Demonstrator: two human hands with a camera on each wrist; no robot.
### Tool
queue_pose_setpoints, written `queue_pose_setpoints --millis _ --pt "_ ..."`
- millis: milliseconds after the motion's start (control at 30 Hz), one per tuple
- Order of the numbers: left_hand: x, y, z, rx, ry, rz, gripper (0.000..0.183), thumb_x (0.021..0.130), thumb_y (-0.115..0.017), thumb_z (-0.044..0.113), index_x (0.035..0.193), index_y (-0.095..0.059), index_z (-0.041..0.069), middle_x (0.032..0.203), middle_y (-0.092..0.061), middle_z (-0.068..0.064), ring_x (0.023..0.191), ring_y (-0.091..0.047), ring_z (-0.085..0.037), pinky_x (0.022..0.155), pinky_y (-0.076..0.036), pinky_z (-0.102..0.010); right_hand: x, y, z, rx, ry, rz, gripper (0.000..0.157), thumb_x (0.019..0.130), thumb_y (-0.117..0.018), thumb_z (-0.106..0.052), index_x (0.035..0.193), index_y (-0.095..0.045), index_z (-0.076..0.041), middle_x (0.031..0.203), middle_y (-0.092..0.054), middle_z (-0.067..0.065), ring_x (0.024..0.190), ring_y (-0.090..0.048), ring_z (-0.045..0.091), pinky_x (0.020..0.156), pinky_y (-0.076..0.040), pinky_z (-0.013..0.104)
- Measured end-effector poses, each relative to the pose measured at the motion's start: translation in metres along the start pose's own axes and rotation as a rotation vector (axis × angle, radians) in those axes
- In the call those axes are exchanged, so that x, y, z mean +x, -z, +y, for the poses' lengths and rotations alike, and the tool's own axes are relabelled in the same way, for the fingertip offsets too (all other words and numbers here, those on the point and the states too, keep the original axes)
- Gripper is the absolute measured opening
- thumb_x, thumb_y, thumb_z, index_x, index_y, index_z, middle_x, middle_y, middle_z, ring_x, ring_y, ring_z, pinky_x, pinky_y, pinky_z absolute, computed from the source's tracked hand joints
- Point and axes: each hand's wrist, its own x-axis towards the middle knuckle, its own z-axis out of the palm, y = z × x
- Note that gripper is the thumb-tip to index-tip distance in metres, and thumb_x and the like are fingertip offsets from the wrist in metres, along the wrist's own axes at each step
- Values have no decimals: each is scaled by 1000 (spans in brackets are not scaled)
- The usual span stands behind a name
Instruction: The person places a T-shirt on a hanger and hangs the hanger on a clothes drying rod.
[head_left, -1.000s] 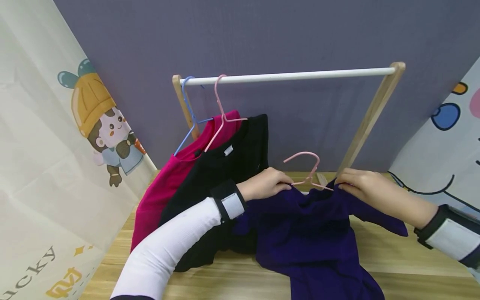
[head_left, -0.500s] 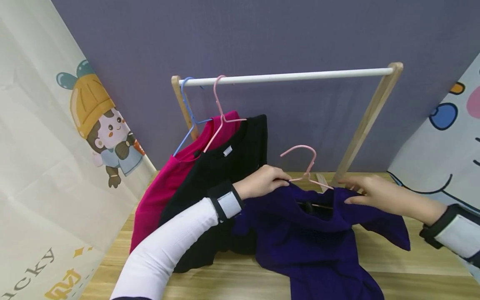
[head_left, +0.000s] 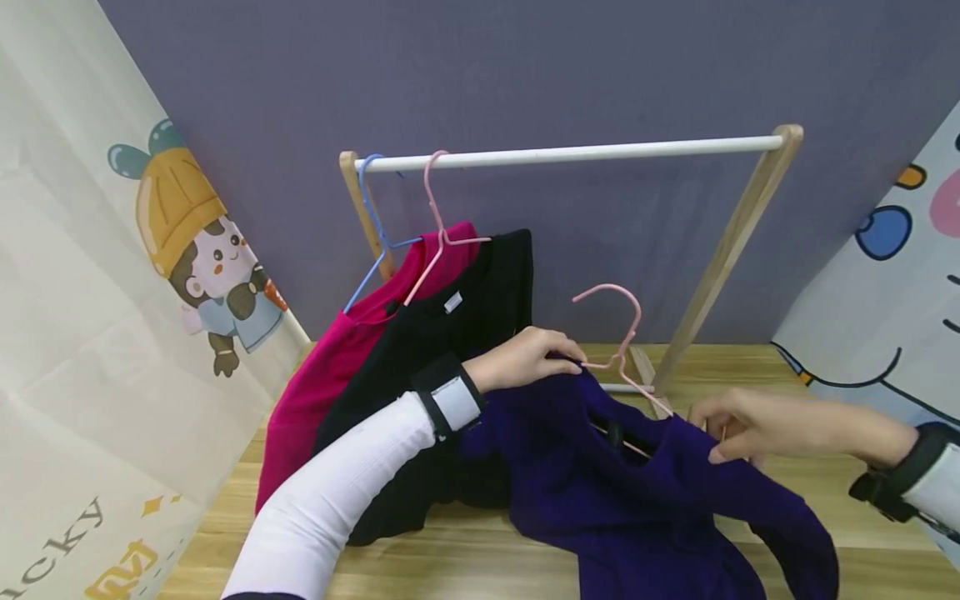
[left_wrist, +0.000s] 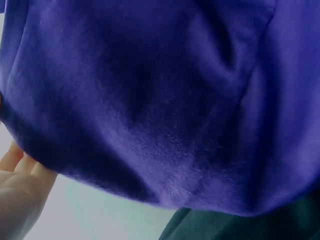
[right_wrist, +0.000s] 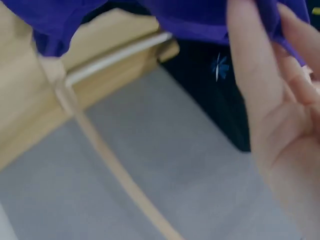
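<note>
A dark purple short-sleeved shirt (head_left: 622, 500) lies spread over the table, its upper part raised between the hands. Inside its neck sits a pink hanger (head_left: 622, 357), the hook standing up above the collar. My left hand (head_left: 528, 358) pinches the left shoulder together with the hanger's arm end. My right hand (head_left: 780, 425) pinches cloth at the other shoulder, beyond where the hanger's right arm enters the collar. In the right wrist view, purple fabric runs between the right hand's (right_wrist: 275, 110) thumb and fingers. Purple cloth (left_wrist: 150, 100) fills most of the left wrist view.
Behind stands a clothes rack with a white rod (head_left: 600, 153) and wooden legs (head_left: 727, 242). At its left end hang a magenta shirt (head_left: 300, 425) on a blue hanger (head_left: 367, 200) and a black shirt (head_left: 420, 383) on another pink hanger (head_left: 432, 196).
My right hand has let go of the collar and moved right and down to the shoulder, drawing the cloth over the hanger's right arm. The neck opening has widened; my left hand keeps its hold.
</note>
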Motion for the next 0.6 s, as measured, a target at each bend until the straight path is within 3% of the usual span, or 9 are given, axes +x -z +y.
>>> queue_pose_setpoints --millis 167,333,467,600 --pt "1 -1 0 6 2 3 13 84 -59 15 95 -64 10 89 -63 -2 84 -53 -7 76 -43 -22 -1 -18 -9 180 5 -61 10 85 -54 -6 85 -44 -6 70 -52 -8 57 -53 7 45 -52 32" --pt "4 -3 0 6 4 68 14 83 -59 13 96 -64 10 89 -62 -2 83 -52 -7 75 -43 -21 2 -28 -17 239 40 -64 21 83 -55 -4 77 -36 -2 63 -34 -12 51 -43 0 47 -51 28" --pt "9 -2 1 -3 12 151 15 83 -59 13 97 -64 10 89 -61 -2 83 -52 -7 73 -43 -20 5 -33 -21 276 55 -19 21 83 -55 -4 76 -36 -1 56 -26 -4 50 -40 -2 49 -53 32" --pt "15 1 2 -5 15 261 15 82 -60 14 96 -65 12 90 -63 -1 85 -53 -6 76 -43 -20 6 -37 -22 332 103 59 9 84 -52 0 86 -43 1 55 -37 9 56 -50 3 50 -53 34"
